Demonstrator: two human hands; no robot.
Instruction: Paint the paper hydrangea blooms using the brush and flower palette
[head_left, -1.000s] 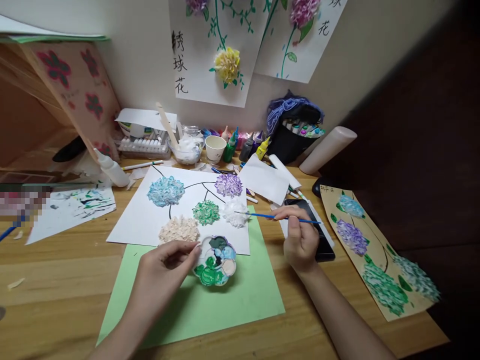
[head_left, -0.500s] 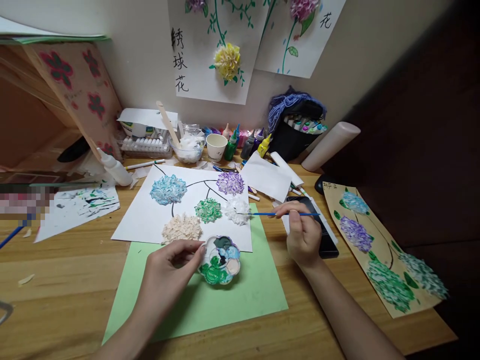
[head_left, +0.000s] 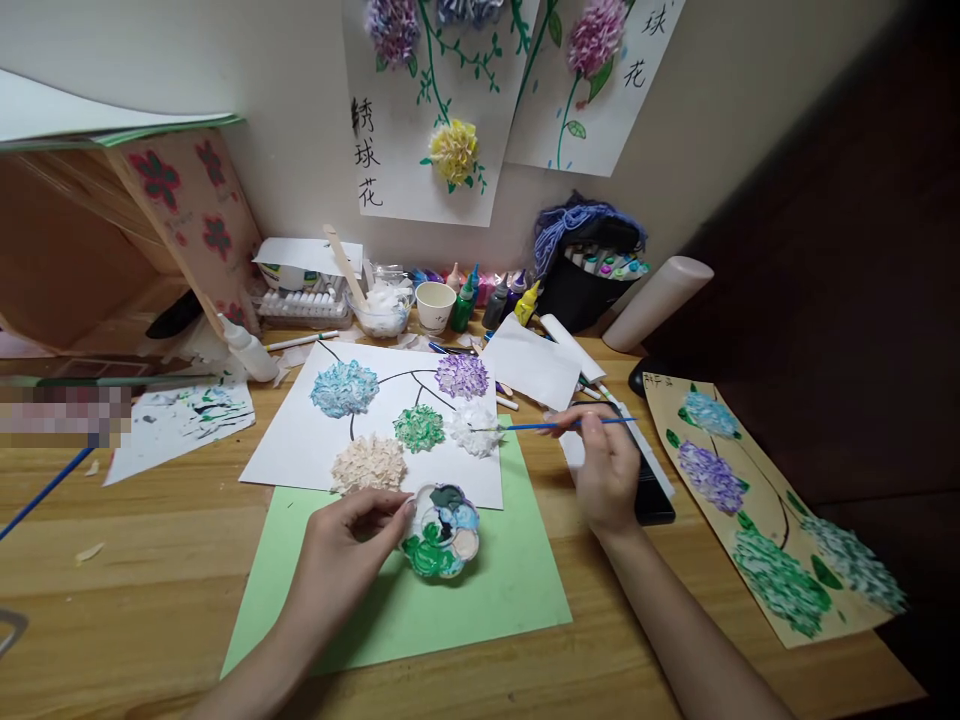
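My left hand (head_left: 358, 540) pinches the rim of a small flower-shaped paint palette (head_left: 441, 532), smeared with green, dark grey, light blue and cream paint, above a green sheet (head_left: 517, 590). In my right hand (head_left: 606, 465) is a thin blue paintbrush (head_left: 529, 427); its tip lies at the white paper flower (head_left: 474, 430). That flower sits at the right edge of a white sheet (head_left: 285, 445) with black drawn stems. Also on the sheet are a blue flower (head_left: 345, 387), a purple flower (head_left: 463, 376), a green flower (head_left: 420, 427) and a cream flower (head_left: 369, 463).
A black phone (head_left: 654, 490) lies under my right hand. Farther right is a tan card (head_left: 780, 480) with painted flowers. Along the wall stand a paper cup (head_left: 435, 307), a bowl of white scraps (head_left: 384, 308), several paint bottles and a black marker holder (head_left: 589, 290). A paint-smeared paper (head_left: 180, 420) lies left.
The camera view has shifted slightly, so the scene sits a little lower. The brush tip has moved a little left over the white flower; the palette stays in my left hand.
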